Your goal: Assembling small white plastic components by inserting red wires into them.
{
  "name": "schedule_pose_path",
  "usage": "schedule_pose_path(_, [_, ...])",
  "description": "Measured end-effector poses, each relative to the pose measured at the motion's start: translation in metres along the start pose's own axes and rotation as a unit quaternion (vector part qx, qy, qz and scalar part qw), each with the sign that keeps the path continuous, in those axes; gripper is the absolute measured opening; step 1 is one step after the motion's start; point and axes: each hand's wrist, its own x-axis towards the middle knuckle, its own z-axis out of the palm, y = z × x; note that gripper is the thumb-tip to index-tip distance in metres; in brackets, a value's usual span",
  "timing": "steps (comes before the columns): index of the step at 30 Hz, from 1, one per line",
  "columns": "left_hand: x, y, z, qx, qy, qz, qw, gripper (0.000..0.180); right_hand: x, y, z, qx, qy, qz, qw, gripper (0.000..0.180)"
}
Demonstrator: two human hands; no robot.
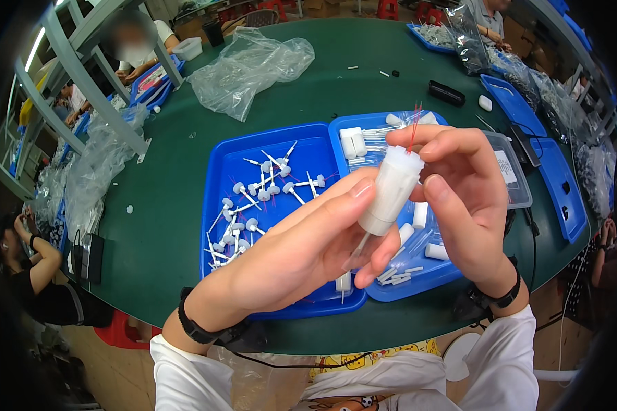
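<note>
My left hand (308,240) is wrapped round a white plastic cylinder (389,195), held tilted above the trays. Thin red wires (415,127) stick up from its top end, and a thin clear tube (358,246) comes out below. At the upper rim, the thumb and forefinger of my right hand (466,185) close on the cylinder's end piece; its other fingers are curled behind. Beneath my hands, a blue tray (216,178) carries several small white stemmed parts (274,171) with red wires. A second blue tray (418,284) contains white cylinders and clear tubes.
Crumpled clear plastic bags (250,68) lie on the green table (171,205) at the far left. A black case (447,93) and a clear lidded box (514,168) are to the right. Grey metal posts (110,109) rise at left. Other people sit around the table.
</note>
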Motion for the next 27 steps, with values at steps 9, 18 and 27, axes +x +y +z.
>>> schedule_pose_path(9, [-0.001,0.007,0.005,0.078,0.009,-0.023,0.997,0.042,0.001,-0.001,-0.006,-0.117,-0.066,-0.103,0.986,0.025])
schedule_pose_path(18, [0.001,0.002,-0.004,0.155,0.001,0.011,0.988,0.044,0.001,-0.002,-0.009,-0.157,-0.077,-0.102,0.979,0.025])
schedule_pose_path(27, [0.003,0.000,-0.004,0.202,-0.008,0.017,0.979,0.041,0.004,0.005,-0.014,-0.192,-0.084,-0.139,0.968,0.023])
